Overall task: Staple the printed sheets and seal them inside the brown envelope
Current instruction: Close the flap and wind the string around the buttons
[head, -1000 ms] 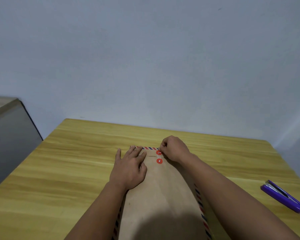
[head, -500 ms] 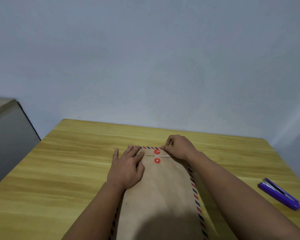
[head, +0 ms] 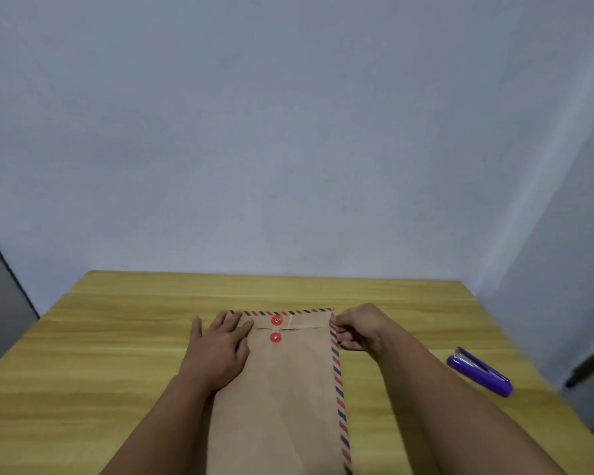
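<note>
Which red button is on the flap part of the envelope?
The farther red button, above the flap's edge line. The nearer red button sits below that line, on the brown envelope body.

Brown envelope lies flat on the wooden table, flap folded down, two red button discs near the top with white string between them. Left hand presses flat on its left side. Right hand, fingers curled, touches the striped right edge. Purple stapler sits well off right.
</note>
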Motion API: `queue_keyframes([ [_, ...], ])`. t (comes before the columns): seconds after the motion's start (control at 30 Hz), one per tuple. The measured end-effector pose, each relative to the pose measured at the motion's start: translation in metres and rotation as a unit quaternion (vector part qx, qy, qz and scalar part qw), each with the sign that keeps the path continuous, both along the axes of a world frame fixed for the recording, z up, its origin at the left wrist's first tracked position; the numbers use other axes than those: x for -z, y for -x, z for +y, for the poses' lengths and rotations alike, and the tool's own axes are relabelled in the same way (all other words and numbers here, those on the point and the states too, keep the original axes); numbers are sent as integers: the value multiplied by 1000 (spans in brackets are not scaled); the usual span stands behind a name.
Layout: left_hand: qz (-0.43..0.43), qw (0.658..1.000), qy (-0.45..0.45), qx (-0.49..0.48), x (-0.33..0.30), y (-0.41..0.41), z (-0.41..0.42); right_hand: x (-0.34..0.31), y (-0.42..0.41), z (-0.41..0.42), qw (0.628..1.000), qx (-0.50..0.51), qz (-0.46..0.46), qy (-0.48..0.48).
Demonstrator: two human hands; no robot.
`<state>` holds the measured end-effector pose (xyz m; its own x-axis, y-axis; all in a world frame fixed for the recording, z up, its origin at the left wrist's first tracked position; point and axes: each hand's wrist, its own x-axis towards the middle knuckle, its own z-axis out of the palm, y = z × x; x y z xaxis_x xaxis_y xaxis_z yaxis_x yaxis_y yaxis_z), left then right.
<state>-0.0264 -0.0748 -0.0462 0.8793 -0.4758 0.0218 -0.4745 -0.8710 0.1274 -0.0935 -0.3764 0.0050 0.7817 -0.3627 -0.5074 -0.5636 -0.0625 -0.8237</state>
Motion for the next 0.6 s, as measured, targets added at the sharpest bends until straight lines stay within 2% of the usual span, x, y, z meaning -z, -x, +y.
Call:
queue_keyframes([
  [0.07,1,999,-40,-3,-15,7,-11,-17,5,7,999,21,-37,-17],
  [0.1,-7,1000,-26,-5,-23,12,-18,-29,5,10,998,24,-56,-4],
  [0.17,4,998,66,-14,-41,21,-36,-59,4,17,995,19,-86,50],
  [0.2,50,989,136,-16,-56,27,-45,-76,4,20,993,14,-100,69],
  [0.27,168,949,266,-8,-91,39,-61,-106,4,28,988,17,-121,99],
  [0.37,285,894,344,15,-151,64,-79,-145,4,41,981,27,-150,124],
  [0.53,303,888,346,-7,-210,78,-90,-206,7,70,970,24,-220,98],
  [0.6,263,889,374,10,-226,79,-86,-224,12,81,964,17,-255,74],
])
